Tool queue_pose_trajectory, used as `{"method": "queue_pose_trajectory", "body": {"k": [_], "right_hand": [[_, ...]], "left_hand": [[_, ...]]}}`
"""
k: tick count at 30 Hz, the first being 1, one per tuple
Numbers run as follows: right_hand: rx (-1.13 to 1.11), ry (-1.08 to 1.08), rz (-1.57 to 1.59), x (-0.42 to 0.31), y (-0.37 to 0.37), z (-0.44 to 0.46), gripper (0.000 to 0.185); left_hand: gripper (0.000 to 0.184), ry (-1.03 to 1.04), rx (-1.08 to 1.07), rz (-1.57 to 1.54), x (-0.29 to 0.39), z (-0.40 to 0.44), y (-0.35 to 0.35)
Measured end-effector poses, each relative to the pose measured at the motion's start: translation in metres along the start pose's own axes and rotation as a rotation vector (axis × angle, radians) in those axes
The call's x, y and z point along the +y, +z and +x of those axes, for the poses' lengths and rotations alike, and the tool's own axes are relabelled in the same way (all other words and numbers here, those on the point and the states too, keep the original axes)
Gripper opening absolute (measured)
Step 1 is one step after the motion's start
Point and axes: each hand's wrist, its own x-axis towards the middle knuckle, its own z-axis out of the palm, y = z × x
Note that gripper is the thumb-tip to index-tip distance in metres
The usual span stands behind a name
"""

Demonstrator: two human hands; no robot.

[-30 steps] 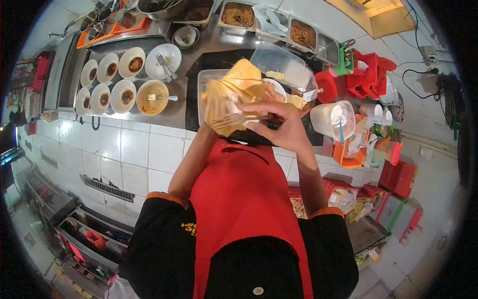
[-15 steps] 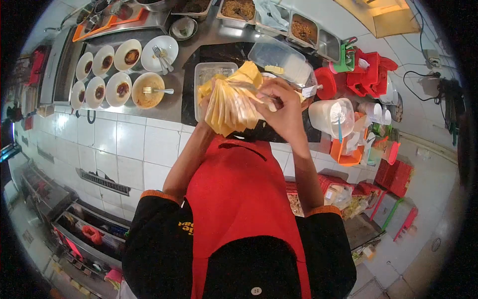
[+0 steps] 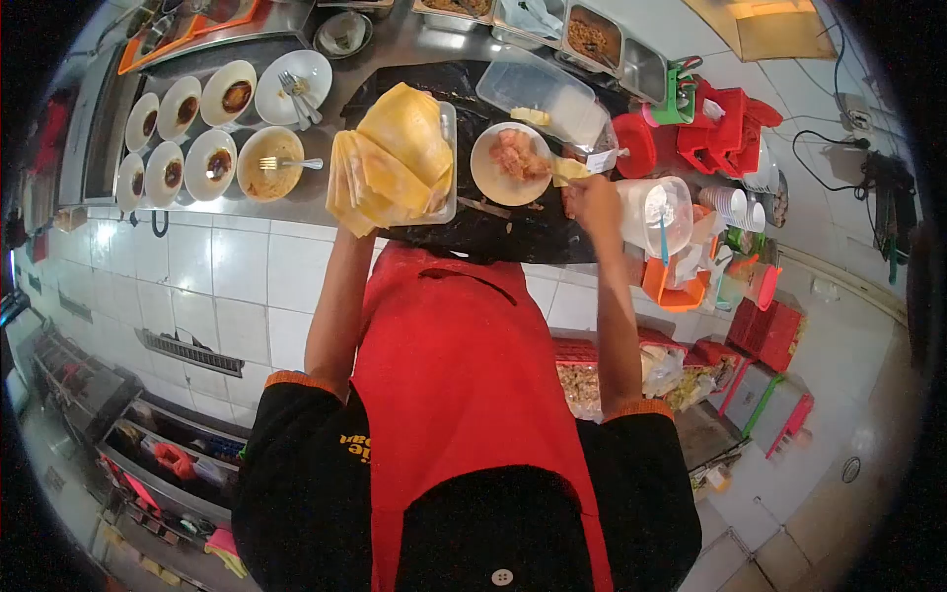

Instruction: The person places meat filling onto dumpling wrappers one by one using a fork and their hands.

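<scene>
A fanned stack of thin yellow dough wrappers [image 3: 395,163] rests on my left hand [image 3: 353,235], which is almost wholly hidden beneath it. The stack is over a clear plastic tub [image 3: 447,187]. To its right stands a white bowl [image 3: 485,180] with a pinkish minced filling [image 3: 518,155]. My right hand [image 3: 596,207] is at the bowl's right side, fingers curled together. A thin handle-like piece seems to run from these fingers toward the bowl's rim, but its kind is unclear. Small yellow pieces [image 3: 569,170] lie beside the bowl.
Several white bowls with dark sauce [image 3: 210,166] line the left counter, near a plate with forks [image 3: 294,89]. A bowl with a fork [image 3: 268,178] stands closer. Behind is a clear container [image 3: 552,99]; to the right, a white powder tub [image 3: 651,212] and red baskets [image 3: 725,138].
My right hand has left the wrappers and moved right to the bowl's side. My left hand has shifted left with the stack, bringing the filling bowl into view.
</scene>
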Motion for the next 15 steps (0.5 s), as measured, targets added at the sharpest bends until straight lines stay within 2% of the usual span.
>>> {"method": "queue_pose_trajectory", "body": {"k": [3,4,7,8,10,11,13,15], "right_hand": [[0.134,0.040,-0.154,-0.009,0.028,0.003,0.022],[0.058,0.059,-0.199,-0.014,0.027,0.003,0.014],[-0.021,0.006,-0.198,-0.019,0.010,-0.006,0.011],[-0.023,0.002,-0.199,-0.017,0.017,-0.002,0.011],[0.125,0.061,-0.171,-0.013,0.034,0.004,0.007],[0.126,0.064,-0.173,-0.010,0.035,0.003,0.007],[-0.009,0.007,-0.260,-0.013,0.034,0.003,0.010],[-0.013,0.000,-0.233,-0.016,0.023,0.001,0.010]], "left_hand": [[0.068,0.036,0.040,0.020,0.008,0.012,-0.009],[0.067,0.072,0.053,0.025,0.010,0.015,-0.011],[0.066,0.053,0.041,0.023,0.016,0.015,-0.013],[0.065,0.049,0.032,0.019,0.017,0.013,-0.012],[0.064,0.046,0.015,0.009,0.017,0.010,-0.010],[0.063,0.043,0.009,0.005,0.017,0.008,-0.009],[0.062,0.035,-0.009,-0.002,0.018,0.005,-0.007],[0.061,0.025,-0.034,-0.006,0.018,0.001,-0.007]]}}
